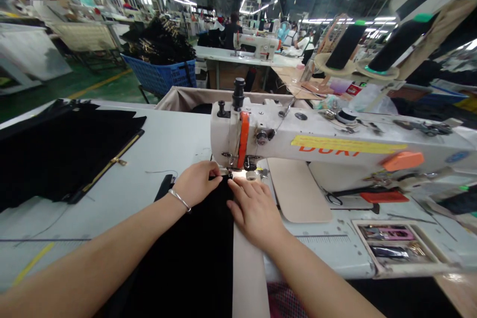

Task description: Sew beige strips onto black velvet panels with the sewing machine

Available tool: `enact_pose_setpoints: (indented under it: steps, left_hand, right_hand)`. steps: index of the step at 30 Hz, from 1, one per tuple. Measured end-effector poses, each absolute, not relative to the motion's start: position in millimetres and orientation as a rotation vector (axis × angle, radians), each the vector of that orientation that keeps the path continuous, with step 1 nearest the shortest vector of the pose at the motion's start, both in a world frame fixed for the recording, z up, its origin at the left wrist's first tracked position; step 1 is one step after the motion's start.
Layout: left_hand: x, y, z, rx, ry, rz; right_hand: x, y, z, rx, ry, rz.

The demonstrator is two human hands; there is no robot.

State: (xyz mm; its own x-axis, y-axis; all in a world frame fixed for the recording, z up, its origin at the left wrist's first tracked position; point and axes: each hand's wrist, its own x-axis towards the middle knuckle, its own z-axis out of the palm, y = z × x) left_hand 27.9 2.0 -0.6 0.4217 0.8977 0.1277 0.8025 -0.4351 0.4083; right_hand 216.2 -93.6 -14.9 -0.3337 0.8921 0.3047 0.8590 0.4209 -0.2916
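Black fabric (194,258) runs from the near edge of the table up to the needle area of a white sewing machine (276,134). My left hand (196,181) pinches the fabric's far edge with thumb and forefinger, just left of the presser foot; a silver bangle is on that wrist. Right of the needle, my right hand (257,208) lies with fingers spread, fingertips on the fabric's edge and the pale strip beside it. The small parts under the foot are partly hidden by my fingers.
Black pieces with a gold zipper (70,149) lie stacked at the left. A tool tray (400,248) is at the right. Beyond the table stand a full blue basket (160,72) and another sewing machine (257,45). Thread cones (346,44) rise at the back right.
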Motion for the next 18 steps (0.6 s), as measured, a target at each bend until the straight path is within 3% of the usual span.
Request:
enact_pose_setpoints:
  steps: [5,11,18]
  left_hand:
    - [27.8,-4.6,0.1,2.465,1.444,0.54]
    - [17.7,-33.0,-2.2,2.797,0.87,0.484]
    - [11.3,-35.5,-13.1,2.806,0.932,0.467]
  right_hand:
    - [215.9,-92.8,-14.2,-1.493,-2.257,0.116]
    - [218.3,-94.1,-12.5,-1.468,-2.255,0.154]
    - [216.1,-93.7,-13.7,-1.498,-2.235,0.124]
